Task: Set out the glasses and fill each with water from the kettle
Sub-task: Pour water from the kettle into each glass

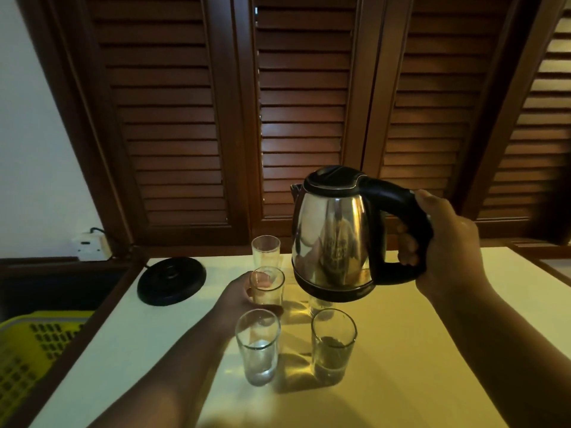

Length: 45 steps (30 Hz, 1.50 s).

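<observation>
1. We hold the stainless-steel electric kettle with the black lid [330, 239] in the air above the pale surface [432, 319], close to upright. The right hand [448, 242] has its grip wrapped fully round the black curved handle [398, 193].
2. The left hand [239, 296] has its grip curled round the clear straight-sided middle glass [268, 293]. This glass stands on the surface just left of the kettle's foot.
3. A far glass [265, 251] stands behind the held one. A near-left glass [258, 347] and a near-right glass [333, 347] stand in front. A fifth glass [319, 305] is half hidden under the kettle. The near-left glass seems to hold some water; we cannot tell the level in the others.
4. We judge the step in hand to be filling the held glass. The short spout [296, 190] should come directly over that rim before any tilt begins.
5. We should tip slowly from the wrist so that the stream starts thin. We should stop short of the brim.
6. The steadying fingers are best kept low on the glass, away from the rim, since the water may be hot.
7. The glasses stand near one another, so the kettle's foot must pass above the hidden fifth glass and not touch it.
8. The round black kettle base [171, 281] lies at the left of the surface, well apart from the pour.
</observation>
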{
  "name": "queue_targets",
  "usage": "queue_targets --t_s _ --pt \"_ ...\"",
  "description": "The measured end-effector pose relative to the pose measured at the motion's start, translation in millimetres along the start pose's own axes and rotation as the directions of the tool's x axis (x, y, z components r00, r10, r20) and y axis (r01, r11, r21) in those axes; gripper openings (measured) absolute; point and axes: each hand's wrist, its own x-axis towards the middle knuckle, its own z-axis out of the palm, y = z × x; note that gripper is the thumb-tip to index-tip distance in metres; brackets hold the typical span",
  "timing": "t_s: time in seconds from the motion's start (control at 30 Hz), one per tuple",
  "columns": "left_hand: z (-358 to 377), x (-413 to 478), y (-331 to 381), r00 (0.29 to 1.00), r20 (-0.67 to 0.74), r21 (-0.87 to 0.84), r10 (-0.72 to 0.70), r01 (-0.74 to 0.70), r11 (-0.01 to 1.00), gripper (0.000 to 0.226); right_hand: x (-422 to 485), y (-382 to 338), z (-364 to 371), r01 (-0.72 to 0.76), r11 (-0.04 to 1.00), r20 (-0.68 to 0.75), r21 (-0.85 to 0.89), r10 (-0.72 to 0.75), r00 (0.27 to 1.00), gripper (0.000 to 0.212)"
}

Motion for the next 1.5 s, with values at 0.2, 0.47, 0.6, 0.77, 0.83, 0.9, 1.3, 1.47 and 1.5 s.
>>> queue_targets --t_s 0.2,0.47,0.6,0.77,0.83,0.9,1.3,1.47,1.5 --pt "-2 -1 0 0.998 -0.053 -0.008 0.019 -0.020 1.000 0.058 5 1 5 0.003 1.000 0.045 0.002 -0.003 0.999 0.032" --pt "-17 -6 37 0.974 -0.214 -0.001 0.079 -0.081 0.997 0.053 18 1 12 0.008 1.000 0.141 -0.002 -0.007 0.990 0.036" --pt "-27 -5 47 0.967 -0.222 0.041 0.122 -0.115 0.992 0.052 24 -7 22 -0.011 0.999 0.254 -0.037 0.020 0.967 0.036" --pt "-31 -11 49 0.967 -0.220 0.062 0.128 -0.117 0.991 0.045 29 -15 37 -0.038 0.993 0.330 -0.113 0.073 0.941 0.039" --pt "-34 -13 44 0.966 -0.230 0.066 0.114 -0.102 0.993 0.047 30 -17 41 -0.043 0.990 0.360 -0.137 0.090 0.929 0.038" --pt "-38 -16 41 0.967 -0.235 0.070 0.095 -0.080 0.994 0.050 31 -17 46 -0.044 0.986 0.386 -0.159 0.103 0.917 0.039" --pt "-44 -28 45 0.955 -0.293 0.025 0.046 -0.040 0.999 0.051 45 -38 79 -0.013 0.917 0.387 -0.400 0.181 0.904 0.047" --pt "-39 -29 46 0.953 -0.304 -0.037 -0.005 -0.007 0.999 0.049 47 -50 89 -0.016 0.850 0.363 -0.526 0.241 0.900 0.046" --pt "-38 -28 46 0.955 -0.298 -0.043 -0.008 -0.005 0.999 0.049 47 -51 91 -0.023 0.834 0.355 -0.551 0.259 0.898 0.046"
